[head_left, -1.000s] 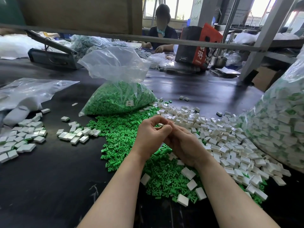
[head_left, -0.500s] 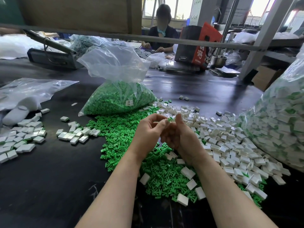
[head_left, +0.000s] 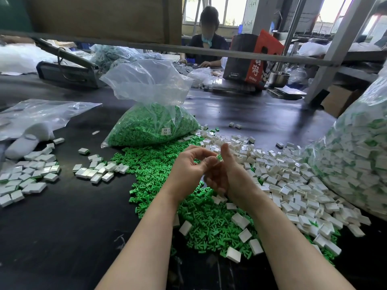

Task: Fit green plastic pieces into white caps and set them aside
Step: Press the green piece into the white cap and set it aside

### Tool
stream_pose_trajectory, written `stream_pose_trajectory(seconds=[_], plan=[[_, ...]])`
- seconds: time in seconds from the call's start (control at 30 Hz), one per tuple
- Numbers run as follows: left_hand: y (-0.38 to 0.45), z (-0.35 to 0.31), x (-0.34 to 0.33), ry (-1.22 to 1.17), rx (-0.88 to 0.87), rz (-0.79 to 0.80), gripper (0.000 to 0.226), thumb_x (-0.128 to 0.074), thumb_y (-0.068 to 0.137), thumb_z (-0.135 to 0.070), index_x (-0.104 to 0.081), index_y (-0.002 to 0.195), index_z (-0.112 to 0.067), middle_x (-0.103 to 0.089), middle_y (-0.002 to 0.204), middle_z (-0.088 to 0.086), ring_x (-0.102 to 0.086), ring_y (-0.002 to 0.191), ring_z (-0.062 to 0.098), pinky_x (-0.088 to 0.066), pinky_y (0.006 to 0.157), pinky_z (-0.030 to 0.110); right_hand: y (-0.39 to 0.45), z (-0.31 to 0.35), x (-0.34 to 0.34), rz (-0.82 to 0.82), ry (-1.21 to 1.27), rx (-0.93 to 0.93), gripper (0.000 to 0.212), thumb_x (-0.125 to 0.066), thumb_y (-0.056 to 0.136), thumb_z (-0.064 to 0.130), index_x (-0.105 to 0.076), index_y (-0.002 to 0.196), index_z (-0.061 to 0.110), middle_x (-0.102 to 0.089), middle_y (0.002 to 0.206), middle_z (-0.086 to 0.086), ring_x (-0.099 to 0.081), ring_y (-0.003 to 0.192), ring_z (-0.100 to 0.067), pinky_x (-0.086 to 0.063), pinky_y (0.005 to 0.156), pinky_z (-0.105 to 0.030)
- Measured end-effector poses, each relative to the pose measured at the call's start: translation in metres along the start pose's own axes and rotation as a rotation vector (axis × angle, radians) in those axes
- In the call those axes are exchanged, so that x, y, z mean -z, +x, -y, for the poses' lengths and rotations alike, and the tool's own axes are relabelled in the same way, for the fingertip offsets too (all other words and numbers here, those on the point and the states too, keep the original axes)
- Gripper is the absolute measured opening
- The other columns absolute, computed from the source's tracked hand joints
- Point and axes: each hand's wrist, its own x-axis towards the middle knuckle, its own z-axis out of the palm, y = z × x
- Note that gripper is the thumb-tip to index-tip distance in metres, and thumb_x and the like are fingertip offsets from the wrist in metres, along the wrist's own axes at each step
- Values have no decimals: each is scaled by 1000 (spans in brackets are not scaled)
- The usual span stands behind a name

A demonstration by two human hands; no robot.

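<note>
My left hand [head_left: 188, 168] and my right hand [head_left: 234, 176] meet above a loose heap of green plastic pieces [head_left: 155, 164]. The left thumb and fingers pinch a small white cap [head_left: 212, 160]. A green piece [head_left: 219, 157] shows at the cap's edge, held against it by my right hand, whose thumb points up. The right fingers curl underneath, and what they cover is hidden. A wide spread of empty white caps [head_left: 282, 176] lies to the right. Two groups of closed caps [head_left: 98, 170] lie on the dark table at the left.
A clear bag of green pieces [head_left: 150, 124] stands behind the heap. A large bag of caps [head_left: 360, 160] fills the right edge, and a flat plastic bag [head_left: 37, 116] lies far left. A metal bar [head_left: 188, 51] crosses overhead. A person [head_left: 206, 38] sits across the table beside a red box [head_left: 255, 59].
The hands were pressed together a second ago. They have opened slightly and risen a little, the right thumb has lifted upright, and the cap with the green piece shows between them.
</note>
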Motion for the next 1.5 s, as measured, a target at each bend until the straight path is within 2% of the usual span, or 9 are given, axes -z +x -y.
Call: stream_pose_trajectory(seconds=[0.07,0.17,0.3,0.47,0.63,0.87,1.07,1.27,1.5], plan=[[-1,-1,-2,-13,18,29,9,-67,91,-14,-70,85,-19,-65,101,7,-63,72,10,-53,72,26,0,-2,-1,26,63,-14,69,-31,83,79,-67,69,22,-56,65,-2,-41,53,-13,-20,46,-28],[-2,-2,-4,-62,59,76,7,-62,94,-12,-68,90,-12,-68,77,2,-60,55,8,-51,60,23,0,-3,-2,62,193,-13,62,-33,85,74,-67,68,24,-50,63,-1,-42,53,-10,-21,47,-26],[-2,-3,-6,-137,92,102,9,-60,96,-12,-67,90,-12,-65,63,-4,-61,56,10,-53,58,20,0,-1,-1,94,264,-57,62,-31,84,74,-57,64,21,-43,60,1,-35,53,-12,-19,48,-29],[-1,-1,-6,-172,91,105,12,-61,95,-11,-68,87,-16,-67,62,-6,-63,60,7,-53,61,19,-1,-1,0,92,289,-80,63,-28,86,75,-49,59,22,-41,56,3,-30,51,-13,-23,47,-27],[0,2,-7,-177,99,114,14,-59,95,-9,-68,85,-14,-69,65,-2,-64,63,8,-53,62,20,-1,-3,-2,52,288,-48,57,-35,88,68,-47,59,20,-36,56,3,-25,53,-13,-15,53,-31],[2,5,-12,-222,126,113,14,-58,96,-7,-67,86,-11,-66,64,0,-62,57,9,-53,57,22,-5,-1,-3,28,355,-44,53,-38,88,60,-49,60,16,-37,56,1,-30,49,-12,-22,49,-26],[1,6,-12,-242,134,117,12,-58,96,-6,-67,89,-9,-66,62,-1,-63,56,12,-56,57,24,-6,2,-3,24,354,-48,52,-37,89,58,-46,62,14,-35,57,0,-29,51,-12,-19,52,-28],[2,6,-11,-233,136,120,13,-57,96,-7,-67,89,-10,-65,63,-1,-63,57,11,-54,58,24,-7,2,-3,36,347,-55,53,-36,91,58,-44,63,14,-35,56,0,-28,52,-13,-24,50,-25],[2,6,-10,-239,135,123,12,-57,96,-7,-67,89,-9,-65,63,-2,-63,57,11,-55,61,25,-7,3,-4,40,334,-48,51,-36,90,56,-43,65,12,-34,58,-1,-28,53,-13,-22,53,-28]])
